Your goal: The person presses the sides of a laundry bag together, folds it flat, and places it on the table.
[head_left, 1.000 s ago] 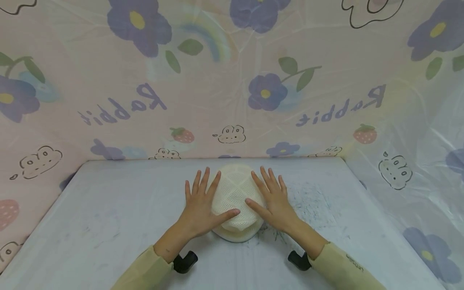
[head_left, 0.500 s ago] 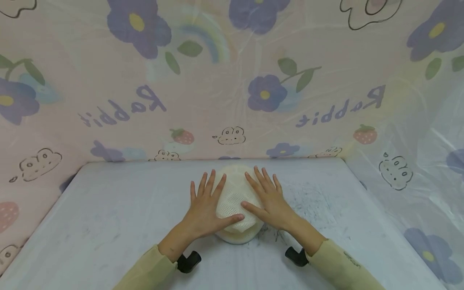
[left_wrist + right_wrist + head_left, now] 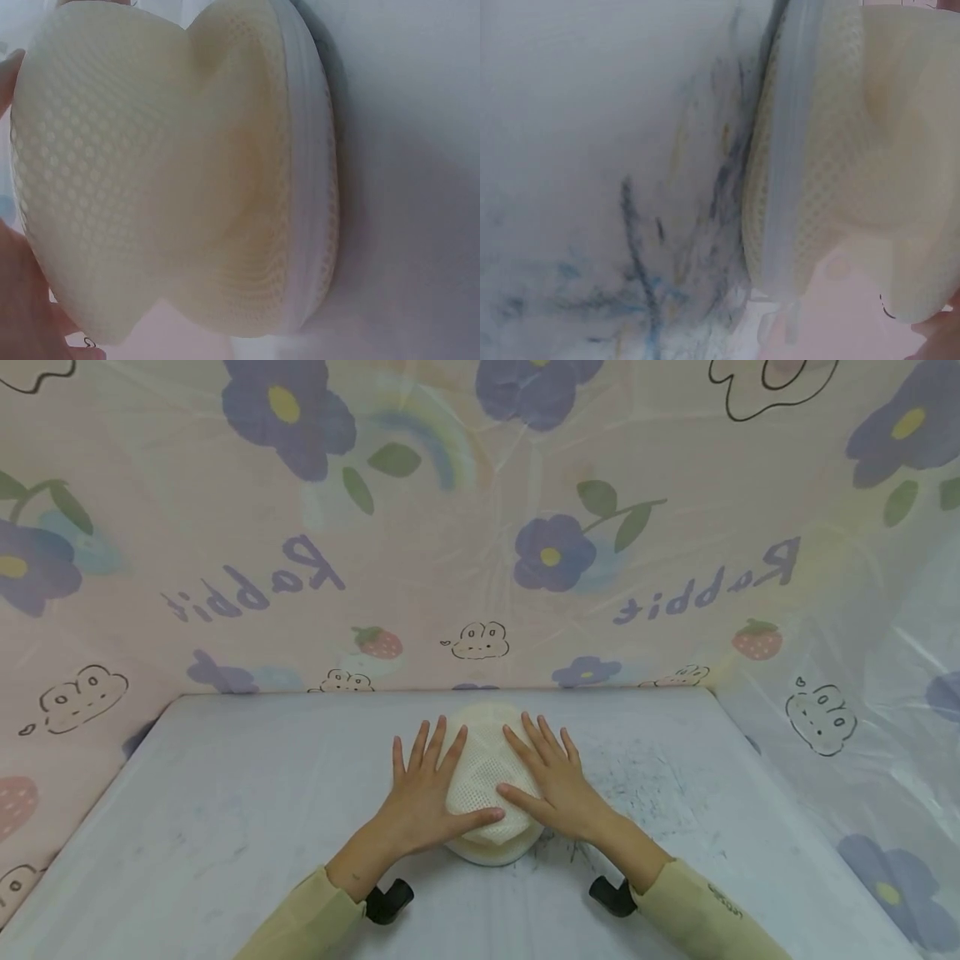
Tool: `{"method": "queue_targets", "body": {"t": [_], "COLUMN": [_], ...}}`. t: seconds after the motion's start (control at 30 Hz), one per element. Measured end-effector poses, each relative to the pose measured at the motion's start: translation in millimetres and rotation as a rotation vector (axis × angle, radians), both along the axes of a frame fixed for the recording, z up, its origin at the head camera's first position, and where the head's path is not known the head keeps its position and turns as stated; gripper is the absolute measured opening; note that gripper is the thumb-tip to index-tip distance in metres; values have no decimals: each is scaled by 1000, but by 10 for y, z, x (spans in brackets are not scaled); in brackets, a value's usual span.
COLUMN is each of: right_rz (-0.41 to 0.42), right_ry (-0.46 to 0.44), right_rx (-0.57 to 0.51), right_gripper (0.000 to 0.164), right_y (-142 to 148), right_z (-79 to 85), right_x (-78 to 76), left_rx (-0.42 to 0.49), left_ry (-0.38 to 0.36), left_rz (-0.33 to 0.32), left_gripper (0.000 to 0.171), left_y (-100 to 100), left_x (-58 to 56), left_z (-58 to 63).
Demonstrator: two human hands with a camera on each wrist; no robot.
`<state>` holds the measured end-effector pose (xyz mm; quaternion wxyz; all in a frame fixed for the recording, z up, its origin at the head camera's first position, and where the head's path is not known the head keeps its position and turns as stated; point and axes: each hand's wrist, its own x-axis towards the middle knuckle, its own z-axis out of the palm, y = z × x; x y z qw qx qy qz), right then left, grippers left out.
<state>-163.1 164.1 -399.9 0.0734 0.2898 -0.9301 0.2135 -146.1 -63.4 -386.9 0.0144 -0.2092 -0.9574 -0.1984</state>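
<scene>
A cream, dome-shaped mesh laundry bag [image 3: 491, 768] stands at the middle of the white table. My left hand [image 3: 420, 802] lies on its left side, fingers spread and pointing away, thumb stretched across the near part of the top. On the opposite side rests my right hand [image 3: 562, 793], spread likewise, its thumb close to the left one. The left wrist view shows the bag's honeycomb mesh, a fold pinched in at its waist, and a white band [image 3: 309, 165] round the base. That same band [image 3: 791, 150] appears in the right wrist view beside the tabletop.
Dark scribbles and stains mark the table [image 3: 300, 760] to the right of the bag. A printed curtain [image 3: 450, 552] with flowers and rabbits hangs at the back and both sides. Black curved pieces [image 3: 388, 902] show beneath both wrists.
Both hands have moved slightly inward over the bag since a second ago. The bag has shifted a little to the right. During the last half second, the right fingers have lowered slightly.
</scene>
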Motion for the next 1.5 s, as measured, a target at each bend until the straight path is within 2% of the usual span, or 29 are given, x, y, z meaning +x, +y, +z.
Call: {"method": "queue_targets", "body": {"t": [0.4,0.83,1.5], "right_rz": [20,12,33], "right_ry": [28,3,-13], "right_rx": [51,110,164], "right_gripper": [77,76,78], "right_y": [34,33,27], "right_z": [-77,-144,-248], "right_x": [26,58,118], "left_rx": [-41,-62,-105], "left_ry": [19,57,9], "left_rz": [-67,-130,-144], "left_gripper": [109,107,110], "left_y": [-19,-52,-36], "left_x": [-26,-51,-91], "left_z": [-78,-176,-388]}}
